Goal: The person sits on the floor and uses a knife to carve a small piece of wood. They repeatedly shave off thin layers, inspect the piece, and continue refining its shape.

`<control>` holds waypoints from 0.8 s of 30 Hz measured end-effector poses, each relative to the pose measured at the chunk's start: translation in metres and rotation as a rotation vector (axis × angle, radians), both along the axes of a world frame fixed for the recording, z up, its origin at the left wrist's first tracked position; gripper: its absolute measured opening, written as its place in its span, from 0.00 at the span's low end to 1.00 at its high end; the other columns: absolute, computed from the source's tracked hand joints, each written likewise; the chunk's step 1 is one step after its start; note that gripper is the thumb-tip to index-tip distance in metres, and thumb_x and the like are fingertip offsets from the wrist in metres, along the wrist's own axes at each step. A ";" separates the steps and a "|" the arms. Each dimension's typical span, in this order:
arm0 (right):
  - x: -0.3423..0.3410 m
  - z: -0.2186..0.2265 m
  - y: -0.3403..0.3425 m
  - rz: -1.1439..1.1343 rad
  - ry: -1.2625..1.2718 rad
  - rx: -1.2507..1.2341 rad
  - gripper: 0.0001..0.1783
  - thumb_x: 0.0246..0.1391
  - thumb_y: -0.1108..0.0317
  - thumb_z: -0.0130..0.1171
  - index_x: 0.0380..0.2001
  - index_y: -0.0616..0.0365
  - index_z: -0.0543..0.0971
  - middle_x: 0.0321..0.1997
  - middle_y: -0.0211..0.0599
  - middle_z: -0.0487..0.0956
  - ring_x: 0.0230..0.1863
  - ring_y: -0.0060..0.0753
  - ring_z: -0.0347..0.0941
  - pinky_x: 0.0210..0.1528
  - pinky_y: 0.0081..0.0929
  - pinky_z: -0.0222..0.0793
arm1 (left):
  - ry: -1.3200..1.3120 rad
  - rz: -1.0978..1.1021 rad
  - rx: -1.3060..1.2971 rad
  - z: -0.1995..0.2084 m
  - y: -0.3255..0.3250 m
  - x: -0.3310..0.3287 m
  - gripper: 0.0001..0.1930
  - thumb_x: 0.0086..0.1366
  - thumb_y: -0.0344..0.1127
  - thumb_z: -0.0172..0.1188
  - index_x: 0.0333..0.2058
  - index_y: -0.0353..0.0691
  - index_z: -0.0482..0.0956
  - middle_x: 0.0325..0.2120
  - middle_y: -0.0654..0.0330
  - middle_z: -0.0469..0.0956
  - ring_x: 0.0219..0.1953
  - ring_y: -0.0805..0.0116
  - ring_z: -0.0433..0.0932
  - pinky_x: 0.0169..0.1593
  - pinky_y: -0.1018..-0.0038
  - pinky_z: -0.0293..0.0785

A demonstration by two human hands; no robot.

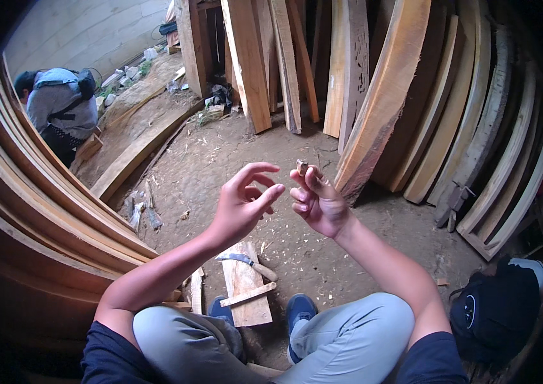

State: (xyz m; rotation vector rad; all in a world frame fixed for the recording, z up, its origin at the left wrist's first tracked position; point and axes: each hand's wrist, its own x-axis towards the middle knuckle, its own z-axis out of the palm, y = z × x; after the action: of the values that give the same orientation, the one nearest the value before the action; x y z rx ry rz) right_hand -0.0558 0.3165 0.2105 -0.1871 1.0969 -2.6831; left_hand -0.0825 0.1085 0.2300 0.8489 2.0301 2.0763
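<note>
My right hand (pixel 324 203) pinches a small brown piece, seemingly wood (pixel 301 167), between thumb and fingertips, raised in front of me. Just left of it my left hand (pixel 246 201) hovers with curved fingers apart and nothing in them. Below, between my feet, a wooden board (pixel 241 272) lies on the ground. Across it rests a curved-blade knife (pixel 238 258) with a wooden handle (pixel 265 272). Nearer to me a short wooden strip (pixel 248 295) lies crosswise on the same board.
Tall planks (pixel 386 96) lean upright along the back and right. Long stacked boards (pixel 60 185) curve along my left. A person (pixel 63 105) bends over at the far left. A dark backpack (pixel 498 313) sits at my right. Wood chips dot the dirt floor (pixel 201 160).
</note>
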 end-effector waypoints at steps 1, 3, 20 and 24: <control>0.001 -0.001 -0.001 -0.012 -0.018 0.026 0.12 0.58 0.54 0.65 0.44 0.39 0.81 0.46 0.16 0.83 0.30 0.13 0.66 0.30 0.16 0.63 | 0.009 -0.012 0.004 0.001 0.001 0.001 0.20 0.67 0.37 0.65 0.56 0.42 0.73 0.39 0.62 0.79 0.27 0.79 0.79 0.23 0.84 0.72; 0.001 0.000 -0.006 -0.030 -0.052 0.071 0.11 0.58 0.55 0.65 0.43 0.40 0.80 0.47 0.17 0.83 0.30 0.13 0.68 0.30 0.17 0.63 | 0.029 -0.030 0.007 0.005 0.000 0.001 0.24 0.66 0.36 0.66 0.59 0.43 0.72 0.42 0.62 0.78 0.28 0.79 0.80 0.24 0.85 0.73; 0.005 0.020 -0.026 -0.447 0.396 0.735 0.19 0.52 0.74 0.71 0.46 0.59 0.76 0.38 0.32 0.82 0.31 0.15 0.77 0.29 0.16 0.73 | -0.089 -0.149 0.056 -0.003 0.001 -0.001 0.21 0.76 0.44 0.50 0.58 0.35 0.73 0.40 0.57 0.79 0.32 0.70 0.84 0.26 0.79 0.78; 0.007 0.021 -0.029 -0.481 0.423 0.853 0.19 0.50 0.76 0.71 0.46 0.60 0.78 0.38 0.33 0.83 0.33 0.16 0.79 0.33 0.16 0.77 | -0.205 -0.207 0.098 -0.004 -0.001 -0.005 0.21 0.75 0.46 0.53 0.56 0.36 0.74 0.40 0.57 0.80 0.30 0.71 0.83 0.25 0.79 0.77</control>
State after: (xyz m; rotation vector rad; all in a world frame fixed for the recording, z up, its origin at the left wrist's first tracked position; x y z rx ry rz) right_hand -0.0486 0.2879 0.2312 -0.3706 2.5728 -2.2826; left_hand -0.0878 0.1074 0.2259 0.7861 1.6753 2.0658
